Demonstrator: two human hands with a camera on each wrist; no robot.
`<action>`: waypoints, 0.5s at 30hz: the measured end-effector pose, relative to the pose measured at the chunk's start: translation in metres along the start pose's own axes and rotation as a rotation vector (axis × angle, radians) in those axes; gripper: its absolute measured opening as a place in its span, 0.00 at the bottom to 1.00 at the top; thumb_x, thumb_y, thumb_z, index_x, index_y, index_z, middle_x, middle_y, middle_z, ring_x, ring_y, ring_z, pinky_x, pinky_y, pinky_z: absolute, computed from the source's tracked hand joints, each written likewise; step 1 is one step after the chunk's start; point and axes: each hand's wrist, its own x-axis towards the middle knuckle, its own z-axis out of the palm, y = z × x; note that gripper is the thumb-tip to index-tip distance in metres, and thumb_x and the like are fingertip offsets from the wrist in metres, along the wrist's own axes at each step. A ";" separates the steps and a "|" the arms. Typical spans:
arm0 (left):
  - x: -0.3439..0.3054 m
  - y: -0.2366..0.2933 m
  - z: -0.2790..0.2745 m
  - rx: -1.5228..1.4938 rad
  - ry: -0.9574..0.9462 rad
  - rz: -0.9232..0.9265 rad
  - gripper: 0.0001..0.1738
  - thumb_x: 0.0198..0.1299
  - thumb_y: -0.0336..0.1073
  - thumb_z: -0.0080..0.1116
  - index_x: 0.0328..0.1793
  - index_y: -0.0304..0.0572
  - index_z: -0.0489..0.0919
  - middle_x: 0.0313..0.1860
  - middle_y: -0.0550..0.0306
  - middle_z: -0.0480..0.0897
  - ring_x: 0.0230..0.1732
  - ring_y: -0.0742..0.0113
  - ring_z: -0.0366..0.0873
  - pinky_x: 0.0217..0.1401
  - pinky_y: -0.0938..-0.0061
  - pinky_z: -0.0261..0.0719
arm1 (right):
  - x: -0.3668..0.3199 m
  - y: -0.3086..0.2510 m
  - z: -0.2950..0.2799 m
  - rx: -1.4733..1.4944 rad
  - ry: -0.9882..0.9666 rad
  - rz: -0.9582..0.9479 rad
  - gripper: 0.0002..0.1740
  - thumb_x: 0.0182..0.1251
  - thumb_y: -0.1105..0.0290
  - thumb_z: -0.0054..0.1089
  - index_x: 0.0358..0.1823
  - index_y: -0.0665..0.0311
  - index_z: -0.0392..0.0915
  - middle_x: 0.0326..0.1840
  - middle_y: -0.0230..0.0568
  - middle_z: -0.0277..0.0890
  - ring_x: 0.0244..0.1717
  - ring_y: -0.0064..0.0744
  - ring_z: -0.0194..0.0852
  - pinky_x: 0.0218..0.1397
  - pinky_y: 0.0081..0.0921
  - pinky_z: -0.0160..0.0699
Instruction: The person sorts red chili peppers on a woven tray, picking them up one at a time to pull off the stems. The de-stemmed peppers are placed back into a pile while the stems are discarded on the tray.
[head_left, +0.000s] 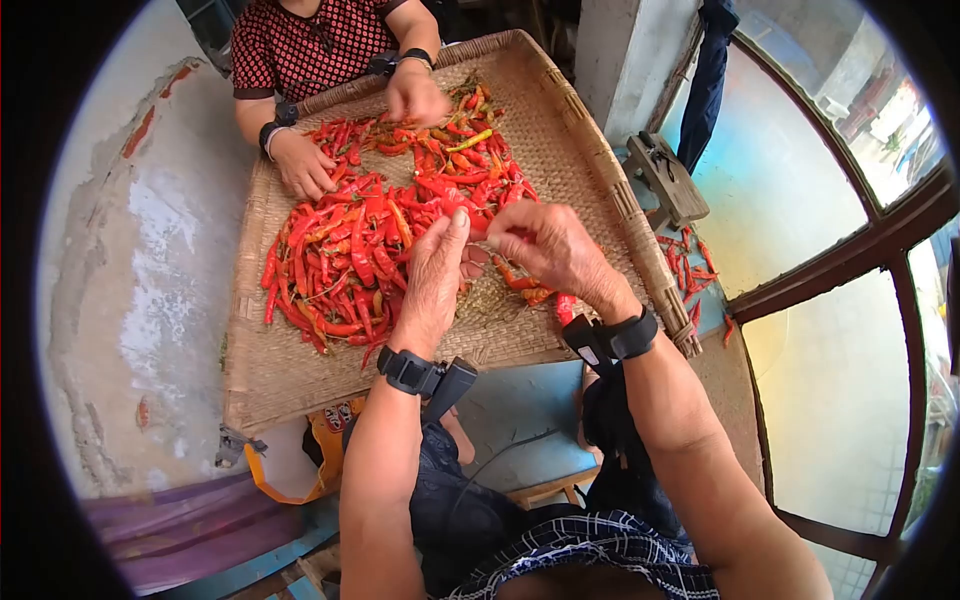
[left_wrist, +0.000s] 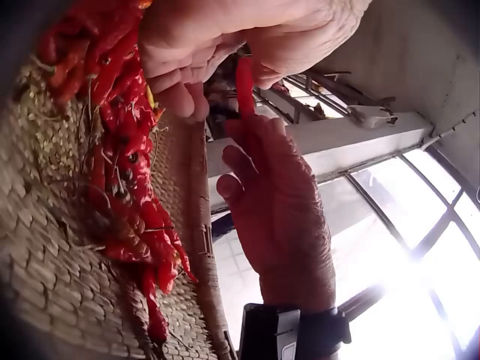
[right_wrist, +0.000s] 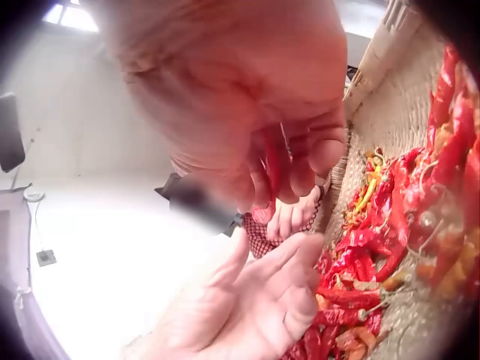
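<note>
A red chili pepper [left_wrist: 245, 86] stands between the two hands, pinched by the fingers of my right hand [head_left: 560, 250]. In the right wrist view, that hand [right_wrist: 240, 97] curls its fingers around the red pepper [right_wrist: 273, 163]. My left hand [head_left: 437, 275] faces it with its thumb raised, close to the pepper's end. Its palm and loosely bent fingers show below the right hand in the right wrist view, with nothing gripped in that left hand [right_wrist: 240, 307]. Under both hands lies a heap of red chili peppers [head_left: 345, 255] in a woven tray [head_left: 300, 375].
Across the tray, another person's hands [head_left: 305, 165] work at the heap. A yellow pepper [head_left: 470, 141] lies there. At the right are a small wooden stool [head_left: 668, 180], loose peppers [head_left: 690, 265] on the floor and a framed window [head_left: 830, 370]. A wall [head_left: 150, 250] stands left.
</note>
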 end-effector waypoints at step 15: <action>0.005 0.027 -0.039 -0.044 0.269 0.403 0.11 0.66 0.33 0.55 0.51 0.35 0.76 0.35 0.62 0.79 0.31 0.81 0.73 0.34 0.86 0.73 | 0.006 0.032 0.022 -0.018 -0.105 0.074 0.07 0.59 0.71 0.60 0.36 0.65 0.74 0.28 0.50 0.75 0.33 0.51 0.78 0.36 0.42 0.75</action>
